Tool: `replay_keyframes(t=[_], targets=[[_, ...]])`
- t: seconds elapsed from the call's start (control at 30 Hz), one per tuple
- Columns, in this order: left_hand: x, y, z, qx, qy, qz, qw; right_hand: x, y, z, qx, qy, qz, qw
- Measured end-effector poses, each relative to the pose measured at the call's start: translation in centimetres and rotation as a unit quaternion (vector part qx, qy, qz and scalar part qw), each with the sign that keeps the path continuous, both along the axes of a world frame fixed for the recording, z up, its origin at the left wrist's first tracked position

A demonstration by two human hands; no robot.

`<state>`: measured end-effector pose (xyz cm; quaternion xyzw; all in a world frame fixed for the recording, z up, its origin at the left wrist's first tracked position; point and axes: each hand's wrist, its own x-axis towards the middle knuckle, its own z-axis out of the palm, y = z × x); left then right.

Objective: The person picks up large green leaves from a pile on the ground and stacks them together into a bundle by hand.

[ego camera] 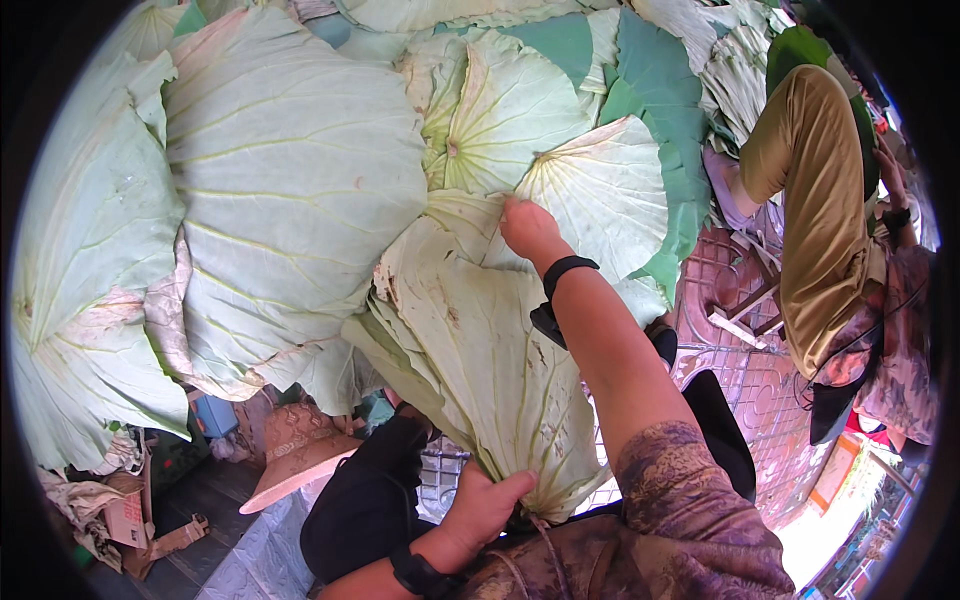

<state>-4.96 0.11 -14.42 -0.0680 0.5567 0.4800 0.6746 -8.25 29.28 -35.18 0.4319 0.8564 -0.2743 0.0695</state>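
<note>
My left hand point(491, 499) grips the gathered lower end of a bundle of folded lotus leaves point(495, 352) just in front of my body, the thumb lying across it. The bundle fans upward, its outer leaf pale green with brown spots. Farther forward, my right hand point(529, 229) is closed at the near edge of a small pale leaf point(600, 195), its fingers pinching leaf material. Around it lie more large leaves, among them a broad pale one point(292, 150) at the left and a darker green one point(667, 112) at the right.
A person in tan trousers point(817, 210) sits at the right, near a small wooden stool point(739, 330) on reddish paving. A woven sun hat point(296, 450), a blue container point(216, 415) and torn cardboard point(127, 517) lie at the lower left. My dark-clad knee point(364, 487) is beside the bundle.
</note>
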Motion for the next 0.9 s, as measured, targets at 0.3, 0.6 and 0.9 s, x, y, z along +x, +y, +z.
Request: replay_keyframes(t=[0.3,0.6,0.9], targets=[[0.6,0.3,-0.5,-0.004,0.0,0.03,1.0,0.6,1.6,0.1,0.061,-0.023,-0.072,0.995],[0.2,2.2,-2.8,-0.037,0.03,-0.034,0.998,-0.1,5.2,-1.8,0.033,-0.082,-0.028,0.996],[0.6,1.6,-1.4,-0.015,0.014,-0.004,1.0,3.1,4.4,-0.2,0.081,-0.001,-0.112,0.99]])
